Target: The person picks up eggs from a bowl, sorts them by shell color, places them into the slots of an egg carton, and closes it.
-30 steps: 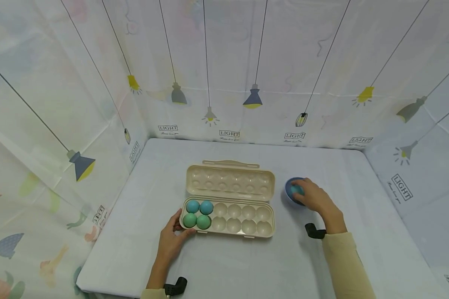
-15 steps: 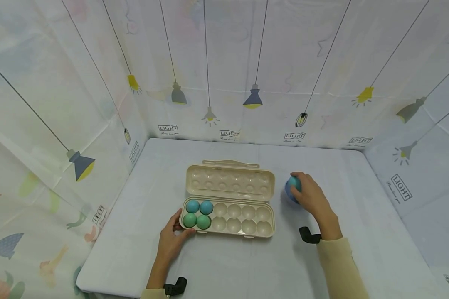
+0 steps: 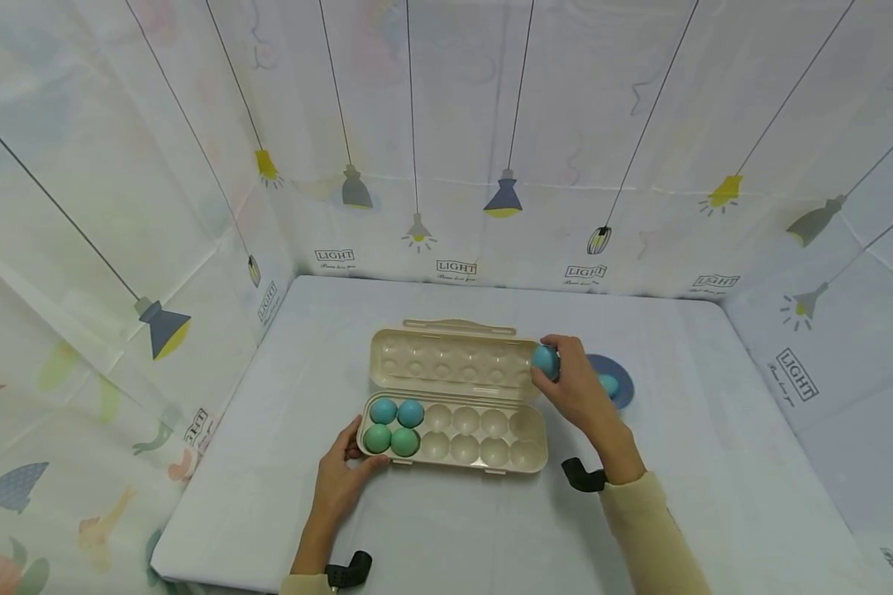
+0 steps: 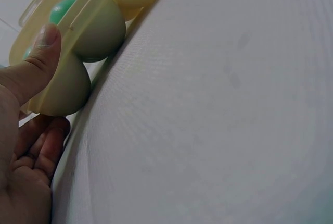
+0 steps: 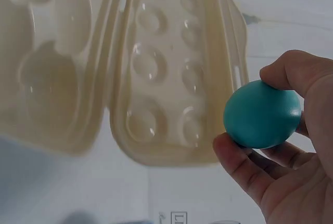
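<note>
An open cream egg carton lies on the table with its lid folded back. At its left end sit two blue eggs in the rear row and two green eggs in front; the cups to their right hold nothing. My left hand grips that left end, thumb on the side and fingers curled under it in the left wrist view. Above the lid's right edge, my right hand pinches a blue egg between thumb and fingers.
A blue bowl stands right of the carton, with another blue egg in it, partly hidden by my right hand. A white cloth covers the table. Lamp-printed curtains hang behind and at the sides.
My right hand has lifted the blue egg out of the bowl and carried it left to the lid's right edge. The left hand and the carton stay in place.
</note>
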Available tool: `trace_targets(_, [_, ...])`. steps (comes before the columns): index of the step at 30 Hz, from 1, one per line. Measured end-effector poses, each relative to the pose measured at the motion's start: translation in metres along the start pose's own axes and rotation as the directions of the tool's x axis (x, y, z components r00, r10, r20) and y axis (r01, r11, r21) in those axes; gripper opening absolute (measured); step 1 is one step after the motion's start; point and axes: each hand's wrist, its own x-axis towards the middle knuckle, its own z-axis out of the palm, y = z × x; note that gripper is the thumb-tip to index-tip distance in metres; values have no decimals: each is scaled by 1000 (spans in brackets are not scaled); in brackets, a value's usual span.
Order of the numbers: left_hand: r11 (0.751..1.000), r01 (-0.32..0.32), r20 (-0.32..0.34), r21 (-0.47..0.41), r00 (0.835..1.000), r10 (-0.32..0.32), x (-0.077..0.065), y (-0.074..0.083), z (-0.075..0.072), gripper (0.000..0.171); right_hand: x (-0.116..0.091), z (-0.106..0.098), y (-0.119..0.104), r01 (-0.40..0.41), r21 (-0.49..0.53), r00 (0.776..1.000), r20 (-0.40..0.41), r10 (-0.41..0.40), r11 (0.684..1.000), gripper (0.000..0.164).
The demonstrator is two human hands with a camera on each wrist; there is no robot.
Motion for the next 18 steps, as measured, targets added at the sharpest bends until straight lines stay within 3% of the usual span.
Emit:
trace_targets(7, [1000,-11,1,-3,1000,11,-1,0,0,88,-1,22,-17,20,-11,999,25,-20,1000,52])
trace_targets(18, [1000,-9,5,-2,1000,9,-1,0,0,88,-4,66,-41,88,107,992,83,-97,990,47])
